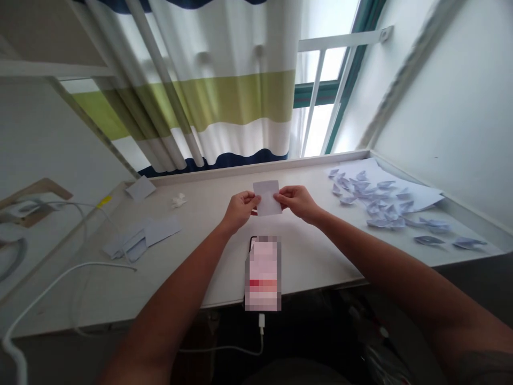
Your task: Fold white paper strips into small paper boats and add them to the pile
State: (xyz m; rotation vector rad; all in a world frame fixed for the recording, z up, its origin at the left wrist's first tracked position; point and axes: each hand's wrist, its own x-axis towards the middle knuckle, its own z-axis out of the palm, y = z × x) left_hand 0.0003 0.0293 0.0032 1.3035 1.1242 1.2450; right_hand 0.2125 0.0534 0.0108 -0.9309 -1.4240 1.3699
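Note:
A small, nearly square sheet of white paper (267,199) is held up above the middle of the white desk. My left hand (240,209) pinches its left edge between thumb and fingers. On the opposite edge, my right hand (297,202) grips the paper the same way. The sheet looks flat, and its far side is hidden from me. Below the hands, a phone (263,274) with a blurred screen lies at the desk's front edge. Many small folded paper boats (385,208) are heaped to the right of my right hand.
Larger white sheets (414,187) lie under the folded pieces. Loose paper pieces (162,231) and a crumpled scrap (178,200) are on the left. A white cable (80,266) crosses the left side, and a charging plug (262,321) hangs by the phone. A curtain (236,96) covers the back.

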